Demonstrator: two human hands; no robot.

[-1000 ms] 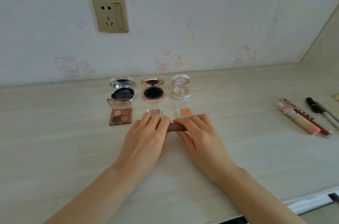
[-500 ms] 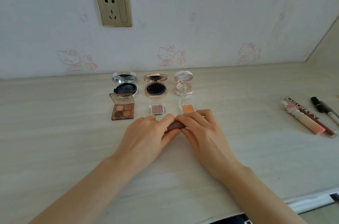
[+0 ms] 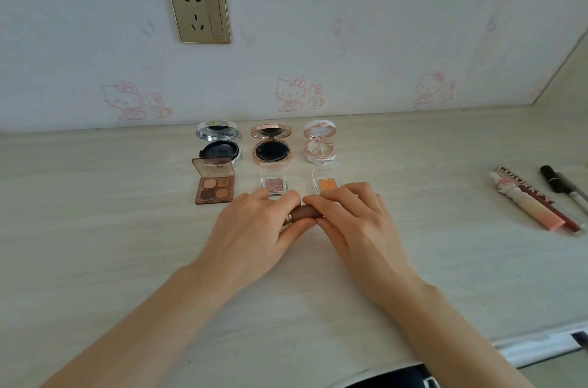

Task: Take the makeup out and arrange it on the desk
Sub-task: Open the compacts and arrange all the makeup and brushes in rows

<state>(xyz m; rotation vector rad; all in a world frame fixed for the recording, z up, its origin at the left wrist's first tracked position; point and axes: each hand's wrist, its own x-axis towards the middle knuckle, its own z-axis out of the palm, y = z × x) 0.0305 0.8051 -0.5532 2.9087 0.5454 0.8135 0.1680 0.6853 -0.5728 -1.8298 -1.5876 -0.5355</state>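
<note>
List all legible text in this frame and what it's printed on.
"COLORKEY": white letters along the dark red lip gloss tube, far right.
Pink eyeshadow, clear lid: one line of print, too small to read.
Orange eyeshadow, clear lid: same, unreadable.
Brown tube held by left hand and right hand: no text shows.

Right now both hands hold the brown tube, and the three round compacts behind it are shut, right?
Not shut: the head view shows the three round compacts open, lids raised. The left hand and right hand do hold the brown tube.
</note>
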